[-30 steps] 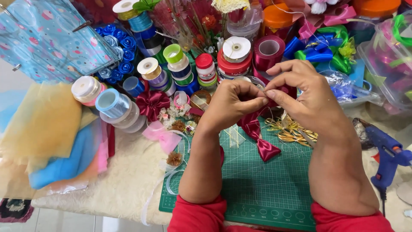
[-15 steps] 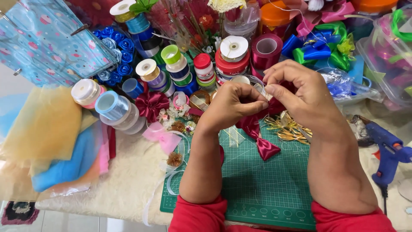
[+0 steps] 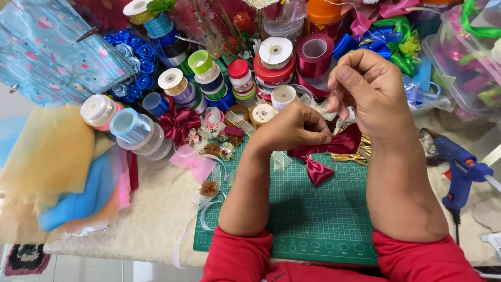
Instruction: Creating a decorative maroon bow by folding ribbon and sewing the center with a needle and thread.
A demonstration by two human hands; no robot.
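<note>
Over a green cutting mat on a crowded craft bench, a person in red sleeves works a dark red satin ribbon bow. The left hand has its grip clenched on the bow's gathered middle, pinching it just above the mat, with one pointed tail hanging toward the grid. The right hand is raised above and beside it, thumb and forefinger pinched together on what looks like a fine thread or wire; the strand itself is too thin to make out with certainty.

Judging by the hold, the chief risk is at the pinch: if the left fingers ease off, the slippery satin gathers could spread and the bow lose its shape. A strand pulled too hard or at a slant might snap, slide off the centre, or pucker the loops unevenly. It could also catch on the loose gold trimmings lying just behind the bow.

Clutter adds hazards. Stacked ribbon spools stand near the raised right hand, where an upward tug might knock them over. A blue glue gun lies on the bench beside the right forearm, its nozzle toward the mat; whether it is hot cannot be told, but a sweeping elbow could meet it.
</note>
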